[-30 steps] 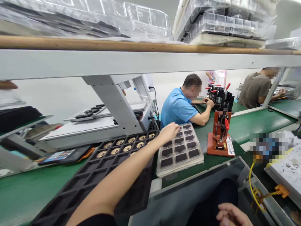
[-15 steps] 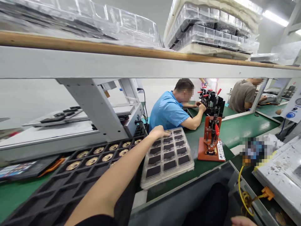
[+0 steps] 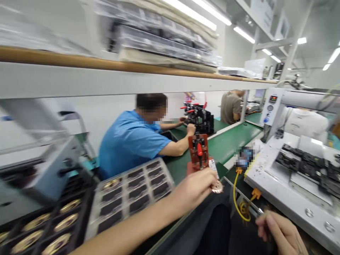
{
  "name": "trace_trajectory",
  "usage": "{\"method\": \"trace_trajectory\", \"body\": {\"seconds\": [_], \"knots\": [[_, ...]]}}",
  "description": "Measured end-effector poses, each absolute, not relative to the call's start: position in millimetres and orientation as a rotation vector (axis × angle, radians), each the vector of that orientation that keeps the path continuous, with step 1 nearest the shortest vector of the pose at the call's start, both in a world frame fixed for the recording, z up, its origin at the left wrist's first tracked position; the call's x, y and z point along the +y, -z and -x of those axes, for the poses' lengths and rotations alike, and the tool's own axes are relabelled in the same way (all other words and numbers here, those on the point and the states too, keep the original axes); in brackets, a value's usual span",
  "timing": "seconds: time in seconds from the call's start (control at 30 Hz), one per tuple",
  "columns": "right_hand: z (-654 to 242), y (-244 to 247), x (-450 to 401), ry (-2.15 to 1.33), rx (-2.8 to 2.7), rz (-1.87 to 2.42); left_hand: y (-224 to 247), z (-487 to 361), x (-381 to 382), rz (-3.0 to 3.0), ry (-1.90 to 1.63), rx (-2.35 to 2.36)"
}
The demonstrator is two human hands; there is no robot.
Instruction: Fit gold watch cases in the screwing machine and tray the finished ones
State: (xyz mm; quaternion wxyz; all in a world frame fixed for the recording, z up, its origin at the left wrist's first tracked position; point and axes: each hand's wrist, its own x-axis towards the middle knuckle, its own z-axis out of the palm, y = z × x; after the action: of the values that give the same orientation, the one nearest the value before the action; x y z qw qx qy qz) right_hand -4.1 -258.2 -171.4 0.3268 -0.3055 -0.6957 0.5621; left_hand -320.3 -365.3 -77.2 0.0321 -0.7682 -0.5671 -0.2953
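Note:
My left hand [image 3: 198, 186] is closed with its fingertips on a round, gold-coloured metal part [image 3: 217, 187], held in front of a red toggle-clamp fixture [image 3: 199, 150]. At the lower right, my right hand [image 3: 280, 232] is closed in a pinch. A small silvery tip [image 3: 260, 211] pokes out at its fingers; the rest of that thing is hidden. Under and beyond my left forearm lies a clear plastic tray [image 3: 170, 175] with dark compartments. One gold round part [image 3: 112, 184] sits in its far left compartment. A black tray [image 3: 86, 212] at the lower left holds several gold round parts.
A co-worker in a blue shirt [image 3: 130, 141] works at black clamp fixtures [image 3: 199, 118]. The shelf edge [image 3: 106, 83] crosses overhead, carrying stacked trays. On the right stand a white machine table [image 3: 268, 170] and a yellow cable [image 3: 235, 194].
The view has turned right. My left hand has moved from the clear tray to the right, carrying a gold round part. My right hand has come further into view.

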Motion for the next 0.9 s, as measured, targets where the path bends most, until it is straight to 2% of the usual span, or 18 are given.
{"method": "trace_trajectory", "body": {"seconds": [0.07,0.13,0.27,0.47,0.7,0.9], "knots": [[3,142,-255,-1.355,-1.811,0.659,74,276,-340,2.472,0.904,-1.274],[1,121,-250,-1.273,-1.808,0.602,69,244,-316,2.490,0.897,-1.030],[-19,103,-239,-1.103,-1.848,0.731,65,205,-270,2.594,0.927,-0.832],[-63,109,-226,-0.962,-1.821,0.911,74,157,-225,2.602,1.009,-0.569],[-127,112,-207,-0.616,-1.752,1.086,65,115,-163,2.914,1.032,-0.784],[-181,81,-192,-0.311,-1.687,1.220,35,45,-44,2.944,0.713,-1.196]]}}
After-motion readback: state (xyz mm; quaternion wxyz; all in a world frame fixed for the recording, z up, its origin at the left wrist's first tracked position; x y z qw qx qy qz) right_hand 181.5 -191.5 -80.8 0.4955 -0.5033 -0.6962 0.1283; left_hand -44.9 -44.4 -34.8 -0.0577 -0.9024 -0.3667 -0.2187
